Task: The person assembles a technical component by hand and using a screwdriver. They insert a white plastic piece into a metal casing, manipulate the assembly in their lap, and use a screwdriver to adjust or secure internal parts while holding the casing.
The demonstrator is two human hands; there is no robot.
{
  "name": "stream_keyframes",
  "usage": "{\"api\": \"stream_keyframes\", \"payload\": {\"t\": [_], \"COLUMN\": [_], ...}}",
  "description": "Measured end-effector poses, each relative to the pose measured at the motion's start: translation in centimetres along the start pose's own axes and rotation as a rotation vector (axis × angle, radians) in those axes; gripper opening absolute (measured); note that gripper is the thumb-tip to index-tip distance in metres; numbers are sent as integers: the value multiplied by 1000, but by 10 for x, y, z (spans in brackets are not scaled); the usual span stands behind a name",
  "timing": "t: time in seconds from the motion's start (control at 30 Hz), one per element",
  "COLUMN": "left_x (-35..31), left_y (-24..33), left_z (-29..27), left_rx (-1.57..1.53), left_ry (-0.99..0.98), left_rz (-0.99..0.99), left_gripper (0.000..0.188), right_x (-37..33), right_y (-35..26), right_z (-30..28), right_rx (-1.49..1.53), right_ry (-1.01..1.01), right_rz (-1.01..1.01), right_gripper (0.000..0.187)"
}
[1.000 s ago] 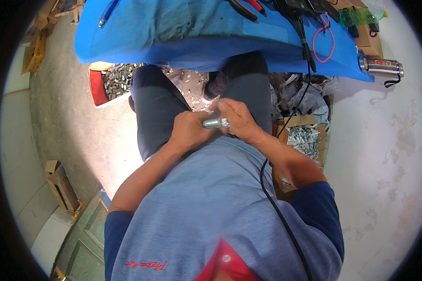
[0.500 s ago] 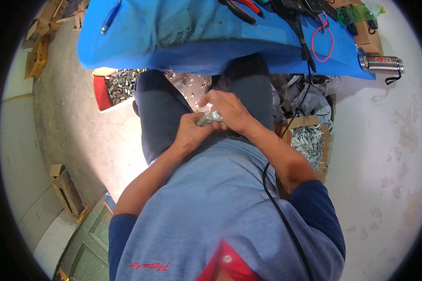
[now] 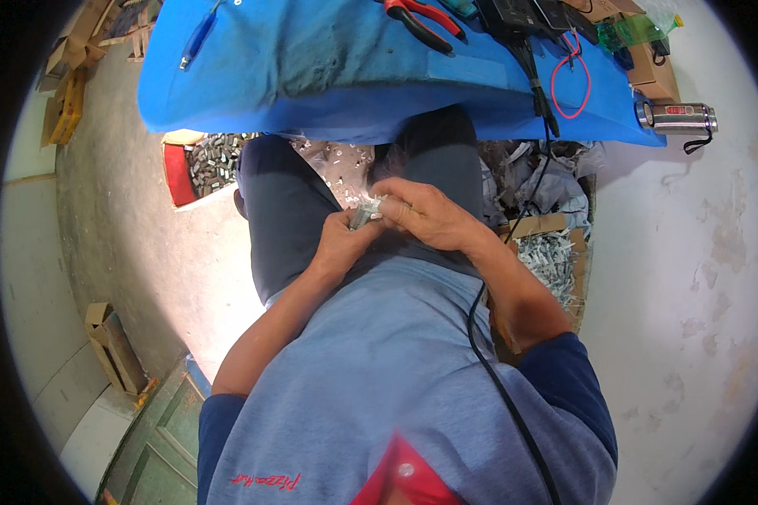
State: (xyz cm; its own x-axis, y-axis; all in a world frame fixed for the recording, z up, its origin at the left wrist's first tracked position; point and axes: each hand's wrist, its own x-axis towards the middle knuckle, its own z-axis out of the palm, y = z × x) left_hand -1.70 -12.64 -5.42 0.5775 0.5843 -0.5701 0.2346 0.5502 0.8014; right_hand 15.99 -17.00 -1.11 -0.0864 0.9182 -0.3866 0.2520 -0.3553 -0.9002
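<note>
Over my lap, my left hand (image 3: 341, 246) is closed around a small grey block-shaped piece (image 3: 362, 216), which pokes up past the thumb. Whitish bits show at the end of this piece that faces my other hand; their kind is too small to make out. My right hand (image 3: 434, 215) reaches across from the right, its thumb and fingers drawn together against that whitish end. The fingertips hide what lies between them.
Ahead is a blue-covered table (image 3: 312, 50) with red-handled pliers (image 3: 425, 21), a blue pen-like tool (image 3: 198, 40) and cables. A steel flask (image 3: 680, 118) is at its right. Dark metal pieces fill a red-sided box (image 3: 179, 172); silvery strips fill a cardboard box (image 3: 537, 225).
My right hand's thumb and index finger have come down onto the grey piece from a raised position. My left hand still holds the piece, now turned more upright.
</note>
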Motion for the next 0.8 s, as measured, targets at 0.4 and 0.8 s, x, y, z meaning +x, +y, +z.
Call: {"api": "stream_keyframes", "payload": {"t": [0.4, 0.8], "left_x": [7, 9], "left_y": [-4, -10], "left_z": [3, 7], "left_rx": [7, 85], "left_ry": [41, 36], "left_rz": [7, 13], "left_gripper": [19, 22], "right_x": [17, 15], "right_y": [34, 57], "right_z": [17, 8], "right_rx": [50, 34], "right_ry": [151, 115], "right_rz": [-156, -182], "right_gripper": [31, 34]}}
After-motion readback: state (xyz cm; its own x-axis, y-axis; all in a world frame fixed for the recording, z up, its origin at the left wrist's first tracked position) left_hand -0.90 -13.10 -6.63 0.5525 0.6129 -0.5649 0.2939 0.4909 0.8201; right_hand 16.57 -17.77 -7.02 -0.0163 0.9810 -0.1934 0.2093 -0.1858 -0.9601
